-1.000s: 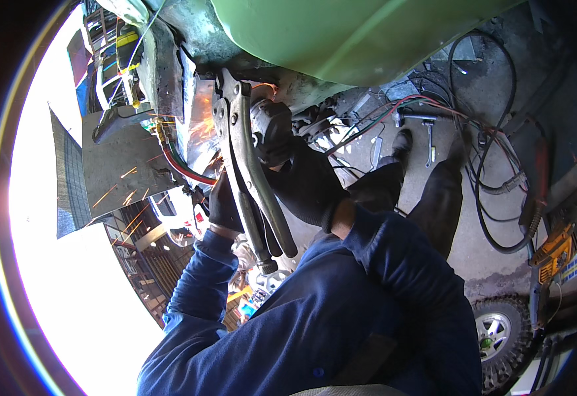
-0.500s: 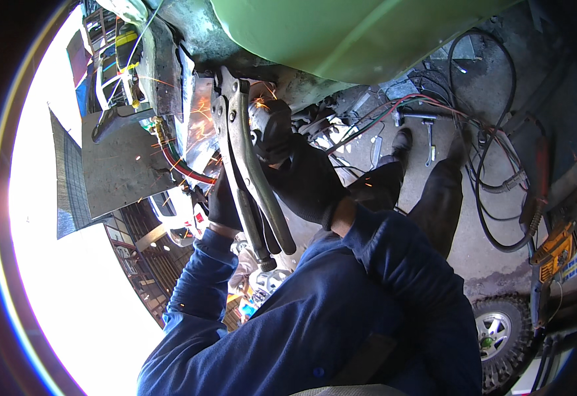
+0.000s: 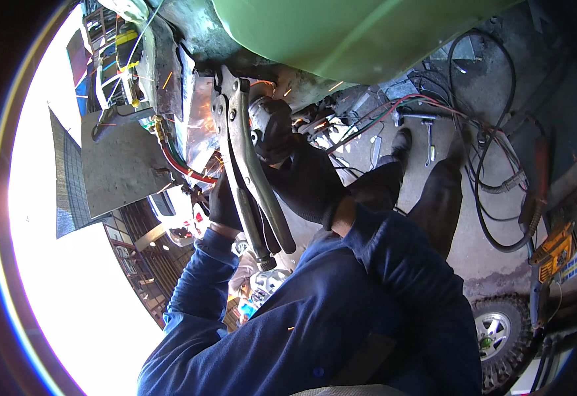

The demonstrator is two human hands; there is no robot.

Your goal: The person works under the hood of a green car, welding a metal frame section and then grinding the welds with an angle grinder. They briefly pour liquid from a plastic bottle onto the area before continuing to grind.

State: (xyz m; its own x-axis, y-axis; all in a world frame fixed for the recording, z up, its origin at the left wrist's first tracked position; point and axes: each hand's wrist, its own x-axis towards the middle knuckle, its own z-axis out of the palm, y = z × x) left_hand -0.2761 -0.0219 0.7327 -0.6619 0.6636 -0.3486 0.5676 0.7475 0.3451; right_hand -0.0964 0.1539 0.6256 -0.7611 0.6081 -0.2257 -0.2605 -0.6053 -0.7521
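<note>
My right hand (image 3: pixel 310 181), in a black glove, is closed round the dark body of an angle grinder (image 3: pixel 272 129). Sparks come from around the grinder's head beside the metal panel (image 3: pixel 202 109). A large pair of locking pliers (image 3: pixel 241 152) is clamped at the panel's upper edge, its long handles hanging down in front of my hands. Behind those handles is my left hand (image 3: pixel 222 203), also black-gloved. Its fingers are hidden by the pliers, so its grip does not show. The grinder's disc is mostly hidden as well.
A green curved body panel (image 3: pixel 361 39) hangs overhead. Red and green hoses (image 3: pixel 183 170) run left of the pliers. On the floor lie black cables (image 3: pixel 480 178) and a hammer-like tool (image 3: pixel 429 135). An orange power tool (image 3: pixel 555 254) and a wheel (image 3: pixel 496 336) are at right.
The spark pattern has changed: the bright spray on the panel has dimmed, and separate streaks fly more widely. Both hands, the grinder and the pliers stay almost in place.
</note>
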